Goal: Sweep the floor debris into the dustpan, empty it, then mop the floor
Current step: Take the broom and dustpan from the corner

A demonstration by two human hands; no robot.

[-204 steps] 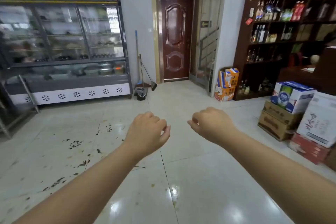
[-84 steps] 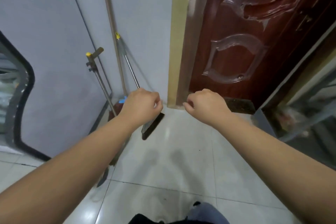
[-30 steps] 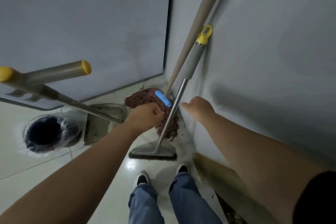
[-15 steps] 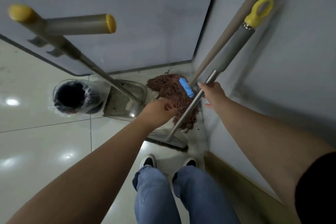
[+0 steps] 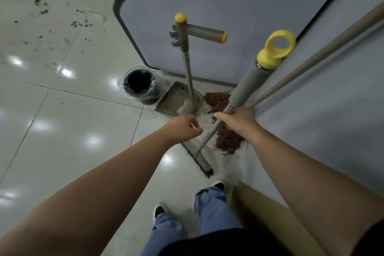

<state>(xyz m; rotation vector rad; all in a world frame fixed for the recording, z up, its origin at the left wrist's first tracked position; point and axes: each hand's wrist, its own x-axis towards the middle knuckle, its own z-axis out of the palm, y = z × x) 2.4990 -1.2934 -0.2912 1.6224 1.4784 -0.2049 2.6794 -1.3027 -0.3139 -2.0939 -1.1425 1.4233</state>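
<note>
My right hand (image 5: 239, 119) grips the grey broom handle (image 5: 252, 80), which ends in a yellow ring; the broom head (image 5: 198, 158) rests on the tiles in front of my feet. My left hand (image 5: 182, 128) hovers curled just left of the shaft, holding nothing. The grey dustpan (image 5: 178, 100) stands upright on the floor by the cabinet, its long handle (image 5: 187, 64) topped with yellow caps. A reddish-brown mop head (image 5: 225, 137) lies in the corner, its tan pole (image 5: 315, 60) leaning on the wall. Dark debris (image 5: 41, 6) is scattered on the floor at upper left.
A small black-lined bin (image 5: 141, 87) stands left of the dustpan. A grey cabinet side (image 5: 228, 6) with a dark curved trim and the grey wall (image 5: 332, 120) form the corner. A tan door frame (image 5: 268, 210) runs beside my right foot. Glossy tiles (image 5: 62, 131) stretch to the left.
My right hand has closed around the broom handle and drawn it away from the wall. The view has swung left, showing the debris on the floor. My left hand stays curled beside the shaft.
</note>
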